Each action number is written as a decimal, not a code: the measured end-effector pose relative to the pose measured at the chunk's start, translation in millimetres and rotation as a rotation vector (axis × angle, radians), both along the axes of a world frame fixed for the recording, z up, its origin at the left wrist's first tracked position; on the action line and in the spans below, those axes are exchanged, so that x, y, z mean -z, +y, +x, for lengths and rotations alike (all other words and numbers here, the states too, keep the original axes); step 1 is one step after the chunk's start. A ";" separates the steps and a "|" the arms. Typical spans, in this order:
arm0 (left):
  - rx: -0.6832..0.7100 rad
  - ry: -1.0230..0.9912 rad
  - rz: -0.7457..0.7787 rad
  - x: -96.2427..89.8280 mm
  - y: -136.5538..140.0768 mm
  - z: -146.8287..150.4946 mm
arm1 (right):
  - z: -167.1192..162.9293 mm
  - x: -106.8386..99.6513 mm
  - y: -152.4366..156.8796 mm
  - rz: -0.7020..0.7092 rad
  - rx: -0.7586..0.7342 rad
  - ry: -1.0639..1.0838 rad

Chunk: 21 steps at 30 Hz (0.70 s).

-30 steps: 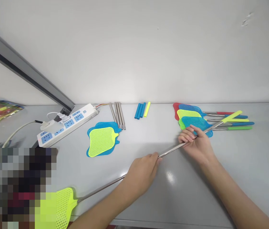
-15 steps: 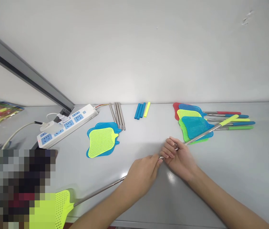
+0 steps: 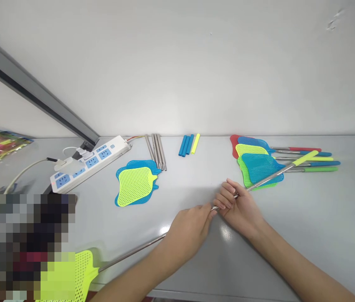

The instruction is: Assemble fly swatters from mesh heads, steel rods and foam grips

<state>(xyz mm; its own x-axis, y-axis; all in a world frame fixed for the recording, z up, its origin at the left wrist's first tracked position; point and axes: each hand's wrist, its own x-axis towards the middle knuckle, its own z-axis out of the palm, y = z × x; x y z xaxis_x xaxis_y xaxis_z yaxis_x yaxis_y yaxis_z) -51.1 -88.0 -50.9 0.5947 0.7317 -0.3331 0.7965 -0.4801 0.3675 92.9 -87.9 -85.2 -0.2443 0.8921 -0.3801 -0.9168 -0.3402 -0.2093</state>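
Head camera looks down on my two hands, close together over the grey desk (image 3: 322,218). My left hand (image 3: 188,228) is closed around the metal rod (image 3: 133,253) of a long fly swatter, fingertips at the point where my right hand (image 3: 238,205) takes over; the two hands nearly touch. My right hand is curled around the same rod, fingers folded over it from above. The rod runs slantwise across the desk: down to my left it ends in the yellow swatter head (image 3: 81,272) at the near edge of the desk, beside a blurred patch, and up to my right it ends in a yellow grip (image 3: 305,157).

That grip lies over a pile of finished swatters (image 3: 257,165), red, blue, yellow and green, with their handles pointing right. Further left, near the wall, lie a few blue sleeves and one yellow sleeve (image 3: 189,144), then a small bundle of bare metal rods (image 3: 157,152). Just in front of those rods sit loose swatter heads (image 3: 136,184), yellow on top of blue. A white power strip (image 3: 91,161) lies at an angle beyond them with a plug in it.
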 end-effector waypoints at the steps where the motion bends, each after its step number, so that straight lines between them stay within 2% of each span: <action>1: 0.002 -0.006 0.003 -0.1 0.3 -0.2 | -0.1 -0.3 0.0 0.002 0.000 0.000; 15: 0.005 -0.013 0.013 -0.2 2.1 -2.3 | 3.1 -4.9 2.0 0.000 -0.018 -0.007; 21: -0.045 -0.010 0.059 -13.9 10.0 -11.1 | 9.7 -10.9 7.3 0.021 0.075 -0.050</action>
<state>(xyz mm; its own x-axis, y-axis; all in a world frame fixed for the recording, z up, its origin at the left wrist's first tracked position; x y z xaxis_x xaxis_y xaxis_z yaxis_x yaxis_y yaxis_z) -62.2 -78.0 -37.0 0.5636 0.7762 -0.2827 0.8144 -0.4650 0.3472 102.5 -80.6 -74.3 -0.1572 0.9153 -0.3708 -0.9277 -0.2656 -0.2624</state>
